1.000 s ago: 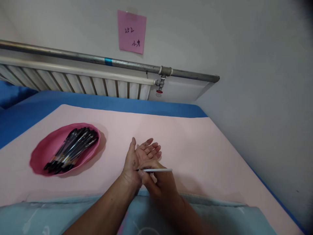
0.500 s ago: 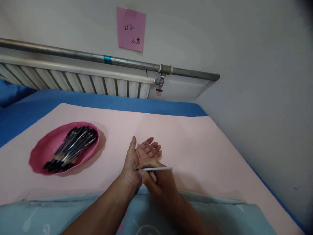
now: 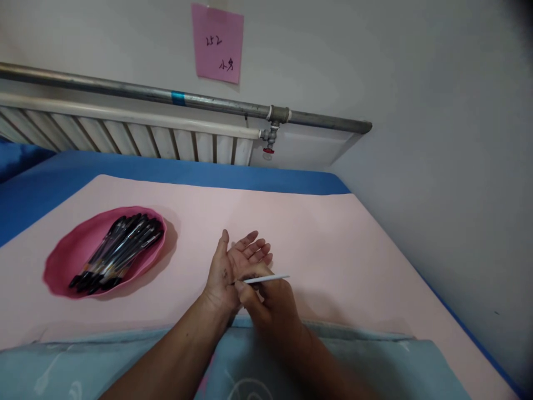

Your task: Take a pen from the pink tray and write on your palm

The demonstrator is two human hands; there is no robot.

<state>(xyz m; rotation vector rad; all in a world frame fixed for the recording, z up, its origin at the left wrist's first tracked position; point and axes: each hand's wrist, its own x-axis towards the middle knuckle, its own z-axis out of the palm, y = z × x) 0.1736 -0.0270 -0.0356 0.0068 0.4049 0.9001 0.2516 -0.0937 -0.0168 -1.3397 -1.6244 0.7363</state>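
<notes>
My left hand lies palm up above the pink tabletop, fingers spread and holding nothing. Dark scribbled marks show on its palm near the base of the thumb. With thumb and fingers pinched, my right hand grips a thin white pen refill. The dark tip of the refill is at the left palm, beside the marks; whether it touches the skin is hard to tell. To the left of both hands stands an oval pink basket holding a pile of clear-barrelled pens with black caps.
A pale pink mat covers the blue table. Behind it run a white radiator and a metal pipe with a red-handled valve. A pink paper note is taped to the wall. Light blue cloth lies at the near edge.
The whole view has shifted slightly. The refill's free end is tilted up a little more, while its tip stays at the left palm. Both hands keep nearly the same pose.
</notes>
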